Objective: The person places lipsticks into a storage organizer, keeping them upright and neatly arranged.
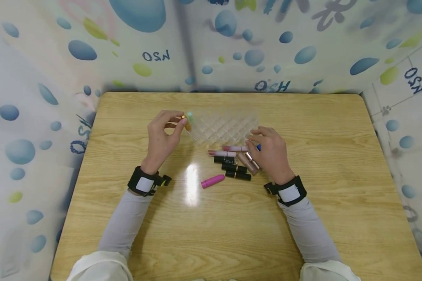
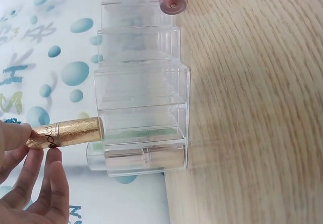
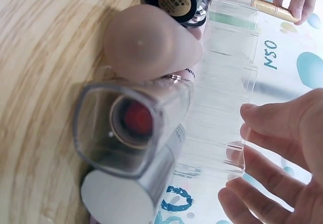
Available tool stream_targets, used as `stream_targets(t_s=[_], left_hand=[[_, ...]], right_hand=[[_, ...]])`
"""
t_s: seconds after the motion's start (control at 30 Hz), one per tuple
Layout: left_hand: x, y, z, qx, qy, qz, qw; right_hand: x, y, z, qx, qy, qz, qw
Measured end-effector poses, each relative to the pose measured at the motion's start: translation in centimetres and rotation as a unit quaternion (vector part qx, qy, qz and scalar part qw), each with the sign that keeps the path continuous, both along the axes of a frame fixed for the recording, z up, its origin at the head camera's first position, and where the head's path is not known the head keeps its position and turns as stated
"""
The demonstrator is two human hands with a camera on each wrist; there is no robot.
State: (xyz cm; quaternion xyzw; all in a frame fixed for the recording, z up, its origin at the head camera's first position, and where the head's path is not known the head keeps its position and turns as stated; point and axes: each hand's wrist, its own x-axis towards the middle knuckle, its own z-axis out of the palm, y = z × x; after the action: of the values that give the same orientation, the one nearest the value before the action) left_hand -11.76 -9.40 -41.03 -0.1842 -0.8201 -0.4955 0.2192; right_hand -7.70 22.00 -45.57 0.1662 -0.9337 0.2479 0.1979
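A gold lipstick [image 1: 188,125] is pinched between the thumb and fingers of my left hand [image 1: 163,130], at the left end of a clear compartmented organizer [image 1: 221,128]. In the left wrist view the lipstick [image 2: 75,133] is tilted, its free end at the organizer's rim. My right hand [image 1: 270,152] is at the organizer's right end; in the right wrist view its loosely bent fingers [image 3: 262,168] touch the clear wall. A mint-green item [image 1: 190,116] stands in the left end of the organizer.
In front of the organizer lie several black lipsticks [image 1: 234,168], pink lip gloss tubes [image 1: 221,153] and a rose-beige tube [image 1: 247,163]. A bright pink tube [image 1: 212,181] lies nearer. The right wrist view shows a clear square-capped lipstick [image 3: 108,133]. A patterned wall [image 1: 211,50] borders the table's back.
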Motion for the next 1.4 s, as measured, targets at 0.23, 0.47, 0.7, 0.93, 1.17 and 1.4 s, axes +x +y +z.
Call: stream_targets(t_s=[0.23,0.47,0.7,0.93,1.17,1.4], left_hand=[[-0.3,0.1,-0.5,0.007,-0.001,-0.011,0.9999],[-1.2,-0.5,-3.1,0.006,-0.01,-0.019,0.9998],[-1.4,-1.0,-4.3,-0.001,-0.022,-0.021,0.9995],[-1.1,-0.8,-4.9,-0.008,-0.028,-0.016,0.9994],[-1.1,-1.0,-5.5,-0.004,-0.03,-0.027,0.9992],[-0.2,-0.2,-3.5,-0.002,-0.019,-0.028,0.9994]], right_hand=[[0.0,0.0,0.1,-0.001,0.002,-0.001,1.0],[0.0,-0.1,0.2,-0.001,0.001,-0.002,1.0],[0.0,0.0,0.0,-0.006,-0.002,0.0,1.0],[-0.1,0.0,0.0,-0.001,0.002,0.002,1.0],[-0.2,-0.1,0.0,0.002,0.003,0.002,1.0],[-0.1,0.0,0.0,0.002,-0.004,0.0,1.0]])
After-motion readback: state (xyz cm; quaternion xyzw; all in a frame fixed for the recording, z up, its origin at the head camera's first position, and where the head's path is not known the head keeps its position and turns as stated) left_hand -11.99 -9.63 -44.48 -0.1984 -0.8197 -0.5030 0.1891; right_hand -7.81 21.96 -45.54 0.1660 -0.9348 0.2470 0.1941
